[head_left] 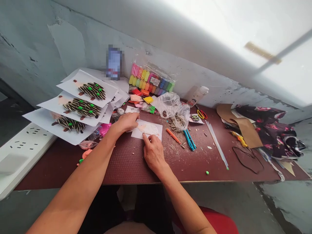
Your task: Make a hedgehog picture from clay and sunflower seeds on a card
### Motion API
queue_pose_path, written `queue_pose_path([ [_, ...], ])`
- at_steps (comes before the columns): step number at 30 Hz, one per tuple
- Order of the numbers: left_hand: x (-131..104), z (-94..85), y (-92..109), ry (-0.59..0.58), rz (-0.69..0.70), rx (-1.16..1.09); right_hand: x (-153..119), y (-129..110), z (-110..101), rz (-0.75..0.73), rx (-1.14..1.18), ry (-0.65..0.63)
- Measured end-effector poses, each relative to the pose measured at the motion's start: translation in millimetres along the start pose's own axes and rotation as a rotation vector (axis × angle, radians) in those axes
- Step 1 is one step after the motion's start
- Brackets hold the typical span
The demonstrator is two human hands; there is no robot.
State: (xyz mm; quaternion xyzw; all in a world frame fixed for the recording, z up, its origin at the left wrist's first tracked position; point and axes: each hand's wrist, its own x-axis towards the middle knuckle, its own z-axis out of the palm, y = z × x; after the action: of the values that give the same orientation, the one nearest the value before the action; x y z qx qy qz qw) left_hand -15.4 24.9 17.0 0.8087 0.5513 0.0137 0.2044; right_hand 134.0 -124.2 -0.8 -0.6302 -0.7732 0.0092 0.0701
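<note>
A white paper card (157,129) lies on the dark red table, bearing a flat, pale pink and white clay shape (149,128). My right hand (154,151) rests at the card's lower edge, its index finger stretched onto the clay and the other fingers curled. Nothing shows in its grasp. Left of the card, my left hand (128,122) has its fingers bent down by a piece of clear plastic; whether they hold anything is hidden.
Stacked papers with seed-covered hedgehog figures (91,91) stand at the left. Behind are coloured clay packs (151,79) and a bag of seeds (179,118). An orange tool (173,136), blue cutter (189,139), scissors (201,113) and glue sticks (217,144) lie rightward.
</note>
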Motion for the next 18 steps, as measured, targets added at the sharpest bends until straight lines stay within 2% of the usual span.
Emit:
queue_pose_path([
  [5,1,0.6,-2,-0.004,-0.002,0.017,-1,0,-1,0.007,0.051,-0.004],
  [10,0,-0.2,-2,-0.004,0.007,0.014,-5,21,-2,0.045,0.277,0.145],
  [14,1,0.3,-3,0.005,-0.002,0.017,-11,41,-2,0.147,0.286,0.225],
  [18,2,0.6,-5,-0.001,0.002,0.008,-15,44,0,0.177,0.251,0.212],
])
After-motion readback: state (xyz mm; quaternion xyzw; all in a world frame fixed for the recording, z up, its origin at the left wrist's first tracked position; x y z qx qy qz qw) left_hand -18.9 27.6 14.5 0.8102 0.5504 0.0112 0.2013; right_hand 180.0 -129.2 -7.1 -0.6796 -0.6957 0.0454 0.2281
